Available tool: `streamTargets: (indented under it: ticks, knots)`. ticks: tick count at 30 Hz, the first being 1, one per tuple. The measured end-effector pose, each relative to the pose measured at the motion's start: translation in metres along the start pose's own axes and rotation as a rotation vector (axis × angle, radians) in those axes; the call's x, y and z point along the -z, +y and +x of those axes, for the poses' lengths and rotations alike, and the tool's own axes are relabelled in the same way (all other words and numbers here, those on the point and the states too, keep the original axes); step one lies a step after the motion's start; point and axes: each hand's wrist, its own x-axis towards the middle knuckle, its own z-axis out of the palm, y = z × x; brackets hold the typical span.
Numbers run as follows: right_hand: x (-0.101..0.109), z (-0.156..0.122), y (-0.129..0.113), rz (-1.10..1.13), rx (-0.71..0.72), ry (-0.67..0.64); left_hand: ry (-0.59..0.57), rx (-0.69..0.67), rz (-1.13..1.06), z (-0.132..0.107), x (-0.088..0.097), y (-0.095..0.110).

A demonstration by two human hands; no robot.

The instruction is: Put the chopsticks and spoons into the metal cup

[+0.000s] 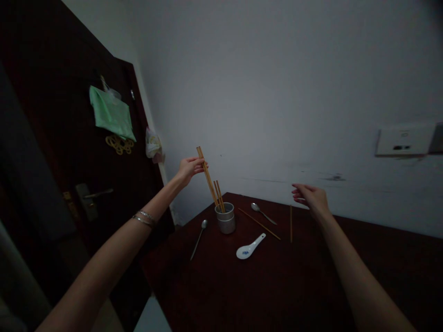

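My left hand (191,168) is closed around the upper part of a pair of wooden chopsticks (210,184). Their lower ends reach into the mouth of a grey metal cup (227,225), tilted to the left. Two more chopsticks (218,192) lean inside the same cup. On the right, my right hand (311,197) hovers over the table with nothing in it, its fingers loosely bent and apart. Closest to it is a single chopstick (291,225) on the table. Another chopstick (259,224) lies slanted between that one and the cup.
On the dark table (277,290) are a white ceramic spoon (246,251) in front of the cup, a metal spoon (198,240) to its left and another metal spoon (263,213) behind. A wall (270,92) rises behind; a door (44,115) stands left.
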Motion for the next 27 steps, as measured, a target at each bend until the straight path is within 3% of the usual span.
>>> streamTargets:
  ticks: [4, 7, 11, 15, 21, 27]
  knots:
    - [-0.04, -0.039, -0.055, -0.083, 0.144, -0.264, -0.042, 0.091, -0.006, -0.014, 0.007, -0.01]
    - [-0.08, -0.084, -0.074, -0.171, 0.188, -0.495, -0.067, 0.177, -0.007, -0.029, 0.006, -0.021]
    - [-0.13, -0.14, -0.055, -0.365, 0.207, -0.809, -0.075, 0.288, -0.014, -0.057, 0.002, -0.038]
    - [-0.16, -0.171, -0.019, -0.39, 0.092, -0.988, -0.105, 0.394, -0.023, -0.084, 0.007, -0.062]
    - [-0.169, -0.181, 0.021, -0.451, -0.081, -0.996, -0.084, 0.56, -0.008, -0.094, 0.037, -0.106]
    - [-0.143, -0.186, 0.045, -0.773, -0.039, -1.085, 0.042, 0.693, 0.391, -0.094, 0.08, -0.145]
